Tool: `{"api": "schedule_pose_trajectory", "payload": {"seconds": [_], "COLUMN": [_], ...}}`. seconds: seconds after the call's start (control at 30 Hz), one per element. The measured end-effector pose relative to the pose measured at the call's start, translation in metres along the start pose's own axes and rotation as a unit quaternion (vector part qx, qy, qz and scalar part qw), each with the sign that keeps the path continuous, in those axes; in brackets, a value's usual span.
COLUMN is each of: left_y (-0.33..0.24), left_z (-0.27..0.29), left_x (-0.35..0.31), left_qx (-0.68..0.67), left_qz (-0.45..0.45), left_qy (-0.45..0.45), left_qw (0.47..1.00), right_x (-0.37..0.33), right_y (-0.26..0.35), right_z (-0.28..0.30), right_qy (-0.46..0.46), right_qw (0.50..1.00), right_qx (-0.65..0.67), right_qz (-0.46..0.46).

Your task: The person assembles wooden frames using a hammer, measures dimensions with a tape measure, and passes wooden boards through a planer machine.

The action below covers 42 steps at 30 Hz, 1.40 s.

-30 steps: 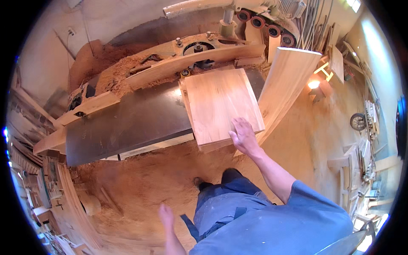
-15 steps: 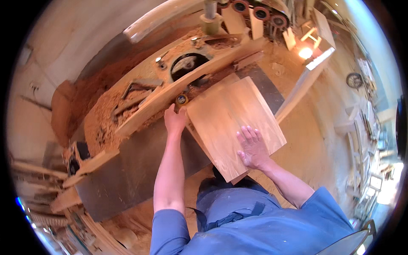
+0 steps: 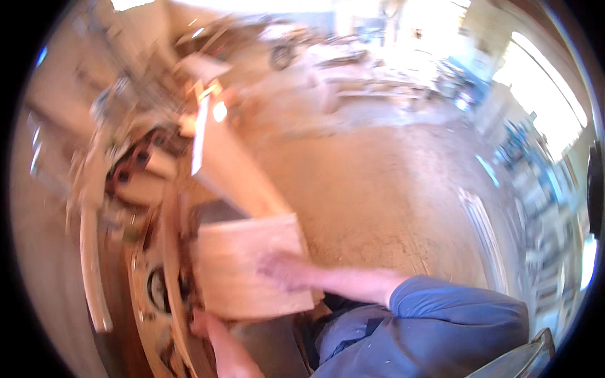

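Observation:
A wide, pale wooden board point(image 3: 230, 271) lies on the dark machine table point(image 3: 268, 340), and the edge of another piece shows beneath it. Across its top rests my right hand point(image 3: 280, 269), laid flat with the fingers stretched out, though motion smears them. My left hand point(image 3: 201, 324) is at the board's near left corner, beside the long upright wooden fence point(image 3: 176, 296). Blur hides its fingers, and I cannot make out whether it holds anything.
Left of the fence is a sawdust-covered machine top with a round dark opening point(image 3: 157, 288). A long plank point(image 3: 236, 167) slants away beyond the board, near a bright lamp point(image 3: 219, 112). Long pale strips point(image 3: 485, 239) lie on the floor at the right.
My view has swung to the right, so the machine and board now appear further left and more of the workshop floor shows. My right hand stays on the board; the small round tape measure no longer shows clearly.

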<state>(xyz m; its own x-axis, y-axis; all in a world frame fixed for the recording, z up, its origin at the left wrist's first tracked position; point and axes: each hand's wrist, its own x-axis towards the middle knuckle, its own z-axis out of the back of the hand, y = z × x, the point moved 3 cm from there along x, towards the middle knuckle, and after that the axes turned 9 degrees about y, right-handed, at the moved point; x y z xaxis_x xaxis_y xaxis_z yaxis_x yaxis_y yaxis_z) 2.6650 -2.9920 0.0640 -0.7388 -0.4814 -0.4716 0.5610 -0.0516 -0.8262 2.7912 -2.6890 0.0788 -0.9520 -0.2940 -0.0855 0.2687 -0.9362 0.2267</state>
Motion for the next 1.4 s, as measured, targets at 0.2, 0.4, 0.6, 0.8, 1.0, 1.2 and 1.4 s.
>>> {"api": "schedule_pose_trajectory", "payload": {"seconds": [0.2, 0.4, 0.6, 0.8, 1.0, 1.2, 1.4], "left_y": [-0.068, -0.104, -0.072, -0.001, 0.08, 0.123, 0.136], "left_z": [-0.011, -0.109, -0.211, -0.3, -0.381, -0.508, -0.68], "left_x": [-0.081, -0.215, -0.367, -0.516, -0.697, -0.796, -0.848], "left_qx": [0.087, 0.039, 0.019, 0.027, 0.138, 0.211, 0.257], "left_qz": [-0.195, -0.459, -0.583, -0.616, -0.632, -0.65, -0.49], "left_qy": [-0.062, 0.079, 0.235, 0.416, 0.646, 0.702, 0.785], "left_qw": [0.975, 0.884, 0.777, 0.669, 0.406, 0.2, 0.278], "right_x": [-0.131, -0.37, -0.534, -0.548, -0.582, -0.613, -0.673], "right_y": [0.041, -0.026, -0.062, -0.124, -0.238, -0.36, -0.525], "right_z": [-0.03, -0.018, -0.098, -0.058, 0.068, 0.049, 0.052], "right_qy": [-0.082, -0.08, -0.088, -0.182, -0.391, -0.442, -0.372], "right_qw": [0.984, 0.828, 0.698, 0.708, 0.393, 0.184, 0.134], "right_qx": [0.149, 0.318, 0.386, 0.565, 0.8, 0.855, 0.887], "right_qz": [-0.053, -0.455, -0.597, -0.382, -0.229, -0.199, -0.24]}}
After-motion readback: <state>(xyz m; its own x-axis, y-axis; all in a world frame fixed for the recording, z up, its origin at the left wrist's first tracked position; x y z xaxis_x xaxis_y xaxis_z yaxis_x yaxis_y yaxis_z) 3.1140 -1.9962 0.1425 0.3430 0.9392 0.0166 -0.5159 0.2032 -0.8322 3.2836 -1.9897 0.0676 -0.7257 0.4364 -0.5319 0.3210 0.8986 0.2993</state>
